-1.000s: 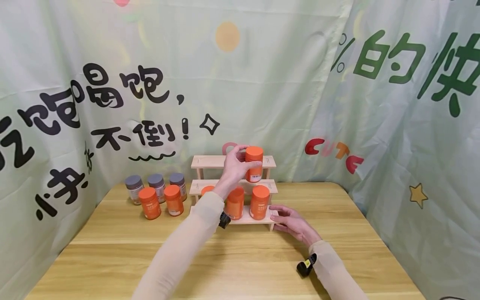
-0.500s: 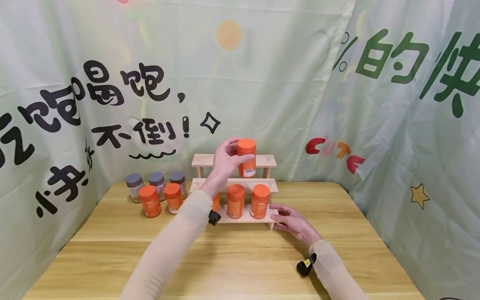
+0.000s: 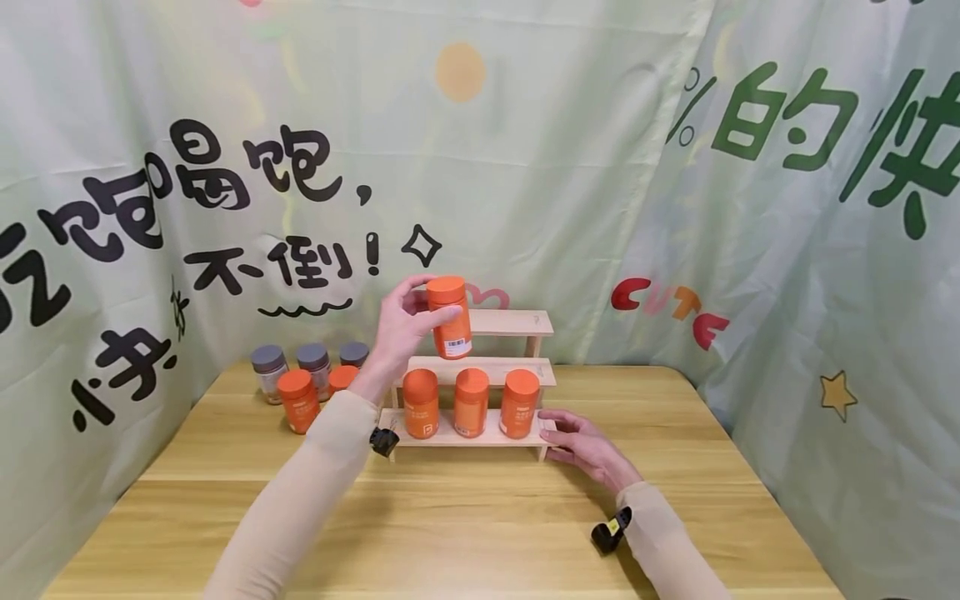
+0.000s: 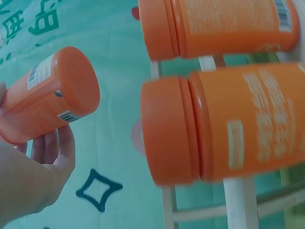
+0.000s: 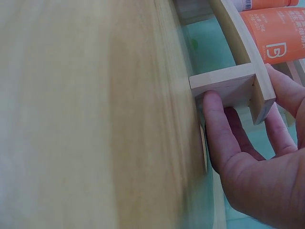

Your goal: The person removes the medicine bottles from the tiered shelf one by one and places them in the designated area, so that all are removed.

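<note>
The raised left hand grasps an orange jar between thumb and fingers; the right hand grips a wooden rack, some fingertips hidden. Below the fingers, a table; behind, printed cloth.

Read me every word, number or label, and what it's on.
"饱喝饱,": backdrop, left
"不倒!": beneath that
"%的快": backdrop, upper right
"CUTE": backdrop, lower right
"36g", apparently: orange jar, right wrist view
Too small or blurred: remaining jar print, barcodes
Far-left characters: cut off or folded
</note>
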Action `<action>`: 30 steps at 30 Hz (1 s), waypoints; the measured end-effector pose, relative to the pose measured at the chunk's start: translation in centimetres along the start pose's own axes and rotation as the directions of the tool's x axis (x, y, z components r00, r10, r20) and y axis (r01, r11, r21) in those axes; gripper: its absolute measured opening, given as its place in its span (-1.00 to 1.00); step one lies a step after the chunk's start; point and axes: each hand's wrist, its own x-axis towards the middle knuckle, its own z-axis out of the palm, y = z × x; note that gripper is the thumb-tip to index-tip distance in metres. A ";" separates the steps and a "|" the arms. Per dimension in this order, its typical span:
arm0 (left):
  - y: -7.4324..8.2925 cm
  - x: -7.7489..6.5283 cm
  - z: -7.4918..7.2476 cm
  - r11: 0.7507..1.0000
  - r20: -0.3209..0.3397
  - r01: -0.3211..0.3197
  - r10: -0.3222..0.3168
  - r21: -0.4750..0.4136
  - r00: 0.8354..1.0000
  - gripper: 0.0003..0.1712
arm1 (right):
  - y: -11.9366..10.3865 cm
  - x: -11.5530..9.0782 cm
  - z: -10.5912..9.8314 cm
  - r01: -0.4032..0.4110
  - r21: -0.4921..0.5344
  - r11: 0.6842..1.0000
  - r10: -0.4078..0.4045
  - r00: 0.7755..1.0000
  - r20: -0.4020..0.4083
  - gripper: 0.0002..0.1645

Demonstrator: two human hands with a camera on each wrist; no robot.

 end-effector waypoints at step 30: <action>-0.4 -3.2 -9.6 0.995 -0.110 -0.020 0.031 0.095 0.993 -0.35 | -0.1 -0.2 -0.2 0.002 -0.009 1.000 -0.001 1.000 0.027 -0.34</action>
